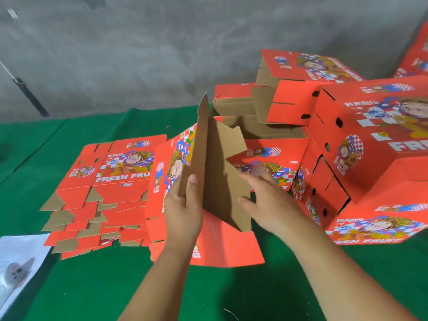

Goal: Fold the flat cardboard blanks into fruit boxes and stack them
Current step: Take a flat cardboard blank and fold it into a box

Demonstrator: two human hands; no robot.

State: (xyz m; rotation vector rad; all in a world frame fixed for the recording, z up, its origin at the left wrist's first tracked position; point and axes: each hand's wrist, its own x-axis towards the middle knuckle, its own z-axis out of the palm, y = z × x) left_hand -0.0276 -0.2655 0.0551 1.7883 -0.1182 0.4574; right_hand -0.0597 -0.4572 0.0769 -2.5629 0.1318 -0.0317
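A red printed cardboard blank (215, 172) stands half opened in front of me, its brown inner side facing me and its lower flaps spread on the table. My left hand (183, 205) grips the upright brown panel's edge, thumb on the inner face. My right hand (268, 200) reaches into the opened blank with its fingers against the brown inner panel. A fanned stack of flat red blanks (102, 193) lies to the left. Folded red fruit boxes (361, 140) are piled at the right, and more boxes (298, 89) lie behind.
The green table cover (97, 286) runs under everything. A white plastic bag (18, 262) lies at the near left edge. Behind the table is a grey concrete floor (115, 54) with a dark rod (30, 96) on it.
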